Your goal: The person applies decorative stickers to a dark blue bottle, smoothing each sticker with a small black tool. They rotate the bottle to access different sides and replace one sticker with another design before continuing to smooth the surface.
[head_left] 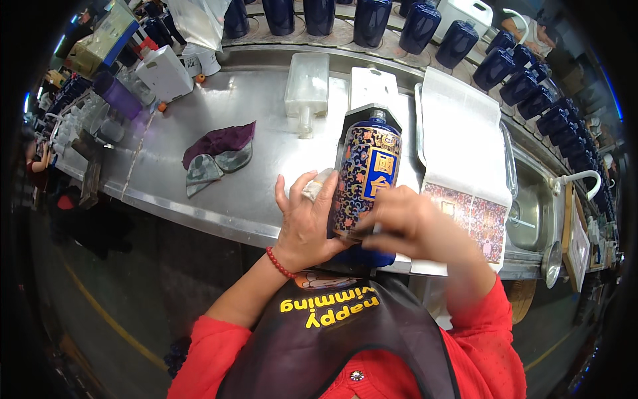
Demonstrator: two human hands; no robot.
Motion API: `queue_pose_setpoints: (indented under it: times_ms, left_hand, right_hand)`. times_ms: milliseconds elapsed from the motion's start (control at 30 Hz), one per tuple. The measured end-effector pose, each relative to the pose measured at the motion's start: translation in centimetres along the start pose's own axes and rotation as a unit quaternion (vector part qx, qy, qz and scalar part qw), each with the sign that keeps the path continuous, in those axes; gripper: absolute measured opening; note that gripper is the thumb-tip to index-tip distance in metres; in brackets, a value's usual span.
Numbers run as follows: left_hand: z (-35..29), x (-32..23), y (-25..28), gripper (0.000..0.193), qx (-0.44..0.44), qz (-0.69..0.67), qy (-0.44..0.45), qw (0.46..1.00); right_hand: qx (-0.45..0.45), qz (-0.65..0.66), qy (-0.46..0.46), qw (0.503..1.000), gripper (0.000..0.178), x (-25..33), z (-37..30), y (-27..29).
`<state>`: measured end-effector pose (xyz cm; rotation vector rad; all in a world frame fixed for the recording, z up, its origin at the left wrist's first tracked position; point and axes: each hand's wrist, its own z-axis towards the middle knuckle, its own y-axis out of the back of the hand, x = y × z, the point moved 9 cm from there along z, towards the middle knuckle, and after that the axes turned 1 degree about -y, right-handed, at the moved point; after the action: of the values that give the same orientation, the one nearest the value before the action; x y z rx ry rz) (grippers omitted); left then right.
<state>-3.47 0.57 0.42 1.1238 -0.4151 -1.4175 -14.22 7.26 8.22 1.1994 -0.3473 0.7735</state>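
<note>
A dark blue bottle (372, 176) with a flowered, gold-edged label tilts in front of me over the counter's near edge, its neck pointing away. Against its left side my left hand (300, 223) is closed, thumb near the lower label and index finger along the edge. One of that hand's fingers has a white wrapping (310, 191). My right hand (415, 225), blurred by motion, lies over the label's lower right part with curled fingers; whatever they may hold is hidden. Behind the bottle shows a dark angular holder (393, 118).
Flowered label sheets (488, 223) lie at the right under white paper (462, 126), beside a sink (528, 213). A clear bottle (309, 86) lies farther back. Purple and grey cloths (219, 151) are left on the steel counter (259, 100). Several blue bottles (372, 23) line the far conveyor.
</note>
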Motion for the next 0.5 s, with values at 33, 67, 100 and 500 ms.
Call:
queue_pose_setpoints:
  times_ms: [33,67,100,500]
  left_hand:
    - [-0.1,0.2,-0.2,0.107,0.005,-0.006,0.006,1.0]
    - [-0.1,0.2,-0.2,0.107,0.005,-0.008,0.005,1.0]
    - [-0.2,0.1,-0.1,0.106,0.006,-0.011,0.004,1.0]
    - [0.1,-0.2,0.3,0.11,0.003,-0.015,-0.007,1.0]
  right_hand:
    - [-0.021,0.021,-0.063,0.998,0.028,-2.0,-0.1,0.6]
    - [-0.09,-0.006,-0.113,0.989,0.024,-3.2,-0.1,1.9]
    - [-0.154,-0.052,-0.149,0.975,0.021,-4.0,-0.5,3.4]
    - [-0.077,-0.228,0.082,0.967,0.027,1.7,-0.1,0.8]
